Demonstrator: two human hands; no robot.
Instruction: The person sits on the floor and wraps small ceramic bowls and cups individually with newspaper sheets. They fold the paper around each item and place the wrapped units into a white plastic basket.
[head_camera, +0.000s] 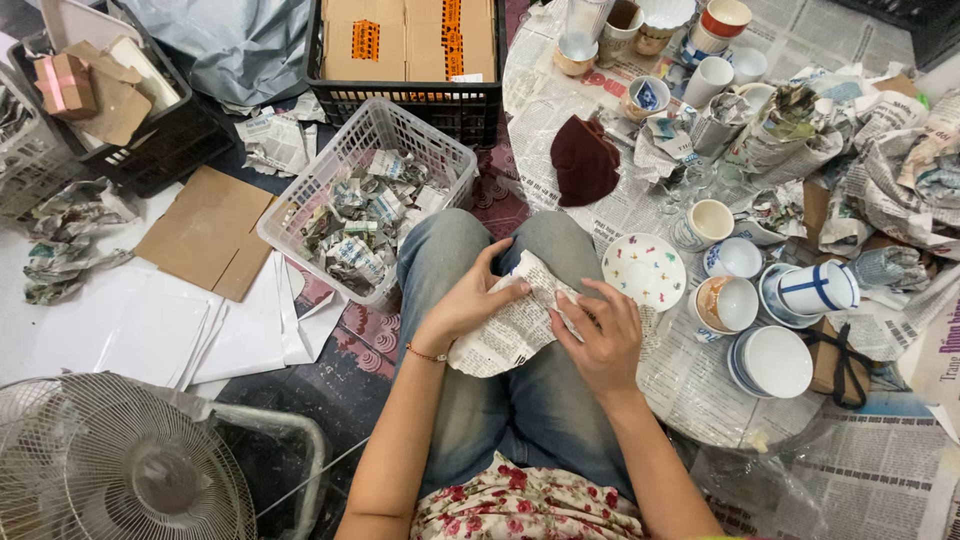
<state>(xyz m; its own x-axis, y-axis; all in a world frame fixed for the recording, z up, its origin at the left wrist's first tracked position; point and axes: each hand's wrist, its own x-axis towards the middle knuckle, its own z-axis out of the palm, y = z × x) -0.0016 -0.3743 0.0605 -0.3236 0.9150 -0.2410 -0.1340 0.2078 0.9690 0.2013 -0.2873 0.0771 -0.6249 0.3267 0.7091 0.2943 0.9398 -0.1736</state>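
Seated on a cluttered floor, round newspaper-covered table at right crowded with cups and bowls, floral saucer near its edge. White basket of wrapped bundles at left, fan lower left; little free room. Newspaper-wrapped item on lap, left hand and right hand both gripping it, fingers curled.

Even, soft indoor light is filling the whole view, bright with no hard shadows. White paper sheets at left are blowing out near pure white. Wide-angle lens is bending the edges, curving the fan and corners. Centre is staying sharp; far corners are softening slightly. No motion blur is showing on the hands.
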